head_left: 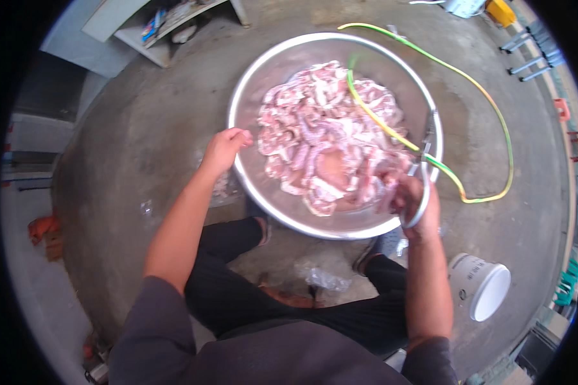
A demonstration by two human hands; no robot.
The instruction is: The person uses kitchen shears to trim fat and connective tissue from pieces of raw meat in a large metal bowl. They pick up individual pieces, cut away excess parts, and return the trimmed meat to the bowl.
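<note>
A wide steel basin (250, 90) stands on the floor in front of me, with a heap of raw pink-and-white meat pieces (315, 122) in it. My left hand (227, 149) is at the basin's left rim, its fingers closed and their tips just over the edge. Whether they pinch anything is too small to make out. At the right side of the basin, my right hand (412, 200) grips a pair of scissors (425, 176), blades pointing away from me. Blurred meat lies against this hand's fingers; I cannot tell if they hold it too.
A yellow-green hose (478, 82) loops over the floor and into the basin. A white bucket (478, 285) lies on its side at the right. Crumpled clear plastic (327, 280) is between my feet. A shelf unit (173, 29) stands far left, a metal-legged rack (533, 54) far right.
</note>
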